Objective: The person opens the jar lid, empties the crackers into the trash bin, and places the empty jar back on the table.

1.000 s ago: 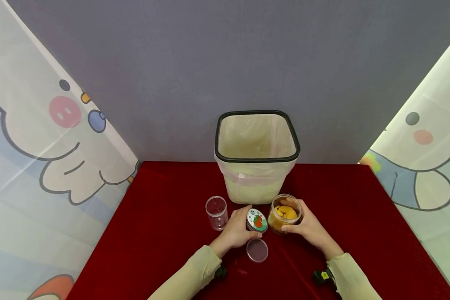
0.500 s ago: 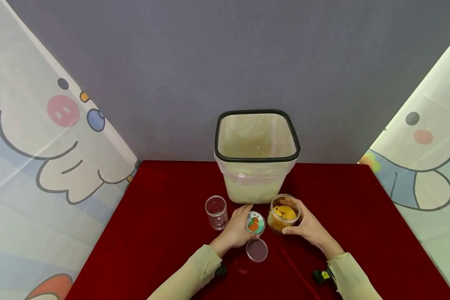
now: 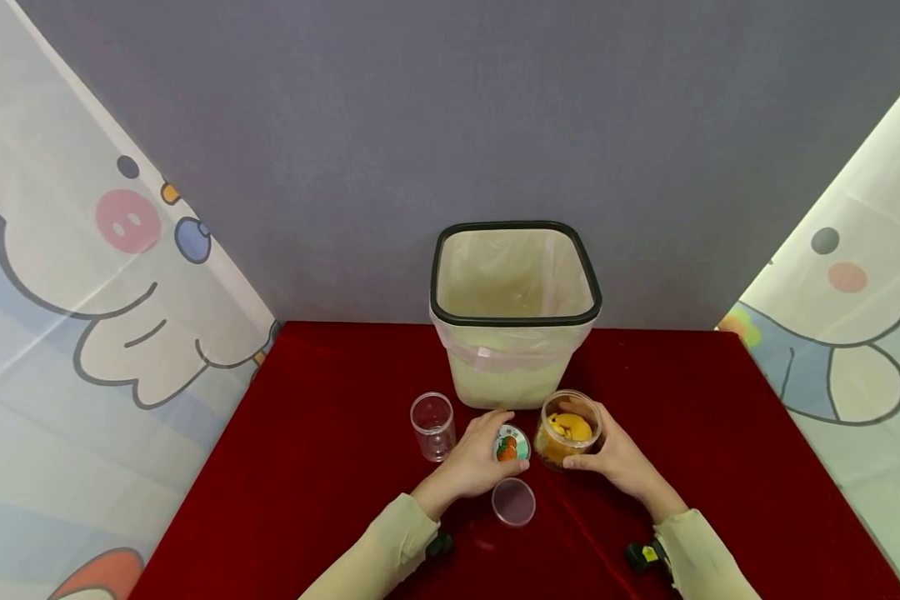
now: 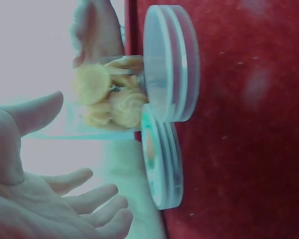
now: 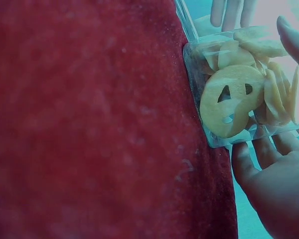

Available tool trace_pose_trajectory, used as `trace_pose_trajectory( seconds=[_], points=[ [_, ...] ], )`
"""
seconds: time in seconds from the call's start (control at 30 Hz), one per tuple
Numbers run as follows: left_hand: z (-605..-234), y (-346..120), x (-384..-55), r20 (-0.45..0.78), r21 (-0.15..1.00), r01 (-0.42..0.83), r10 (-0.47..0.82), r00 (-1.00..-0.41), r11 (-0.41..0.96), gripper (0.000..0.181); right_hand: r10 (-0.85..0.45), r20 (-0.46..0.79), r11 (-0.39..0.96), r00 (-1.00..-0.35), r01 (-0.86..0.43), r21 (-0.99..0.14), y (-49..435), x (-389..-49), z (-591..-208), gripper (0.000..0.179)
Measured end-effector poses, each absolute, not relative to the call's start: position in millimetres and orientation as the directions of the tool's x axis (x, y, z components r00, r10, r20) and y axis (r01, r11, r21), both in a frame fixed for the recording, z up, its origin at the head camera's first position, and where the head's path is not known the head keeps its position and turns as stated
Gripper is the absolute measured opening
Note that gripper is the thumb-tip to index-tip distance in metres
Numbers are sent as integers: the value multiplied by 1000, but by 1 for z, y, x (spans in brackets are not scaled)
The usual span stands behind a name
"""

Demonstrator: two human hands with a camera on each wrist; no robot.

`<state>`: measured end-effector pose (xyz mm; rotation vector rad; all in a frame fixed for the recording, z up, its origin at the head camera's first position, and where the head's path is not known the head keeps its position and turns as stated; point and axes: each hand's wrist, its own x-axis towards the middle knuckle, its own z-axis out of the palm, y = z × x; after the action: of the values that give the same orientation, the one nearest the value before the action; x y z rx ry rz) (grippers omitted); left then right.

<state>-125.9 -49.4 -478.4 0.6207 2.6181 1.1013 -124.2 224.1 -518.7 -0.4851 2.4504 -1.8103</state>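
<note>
In the head view my right hand (image 3: 622,467) grips a clear jar of biscuits (image 3: 551,446), its thumb on the near side and fingers around the far side. The right wrist view shows a round biscuit with cut-out holes (image 5: 226,109) through the jar wall. My left hand (image 3: 468,457) is spread around a round lid with a carrot picture (image 3: 512,450). In the left wrist view its fingers are apart from that lid (image 4: 159,159), which lies on the cloth. Just nearer is a plain clear lid (image 3: 513,502), close against the picture lid.
An uncovered clear jar (image 3: 433,429) stands left of my left hand. Behind the jars is a bin (image 3: 517,367) with a black rim and a liner. Dark red cloth (image 3: 330,467) covers the table, and a grey wall (image 3: 345,167) rises behind.
The picture lid, tilted in my left hand at first, has gone down flat on the cloth. My left fingers have since spread away from it. The right hand stays on the biscuit jar.
</note>
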Motion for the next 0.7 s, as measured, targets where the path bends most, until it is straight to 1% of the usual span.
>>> trace_pose_trajectory(
  seconds=[0.1, 0.17, 0.27, 0.37, 0.47, 0.6, 0.7],
  points=[
    [-470, -53, -123, -47, 731, 315, 505, -862, 605, 69, -286, 146, 258, -947, -223, -940, 224, -124, -520, 89],
    [-465, -55, -122, -43, 735, 345, 549, -835, 584, 63, -287, 153, 254, -946, -229, -940, 225, -124, -520, 90],
    [-455, -58, -120, -34, 747, 410, 645, -764, 524, 52, -286, 155, 247, -946, -229, -941, 224, -124, -521, 91],
    [-446, -61, -120, 4, 751, 477, 720, -694, 456, 43, -279, 145, 254, -949, -219, -942, 224, -123, -520, 92],
    [-434, -63, -118, 68, 752, 533, 759, -647, 387, 36, -277, 137, 256, -951, -211, -943, 224, -123, -520, 91],
    [-417, -68, -116, 198, 738, 605, 761, -618, 299, 30, -280, 147, 249, -949, -219, -943, 224, -124, -521, 91],
    [-401, -73, -117, 290, 722, 637, 717, -633, 270, 27, -283, 156, 247, -947, -229, -942, 224, -124, -521, 91]
  ],
)
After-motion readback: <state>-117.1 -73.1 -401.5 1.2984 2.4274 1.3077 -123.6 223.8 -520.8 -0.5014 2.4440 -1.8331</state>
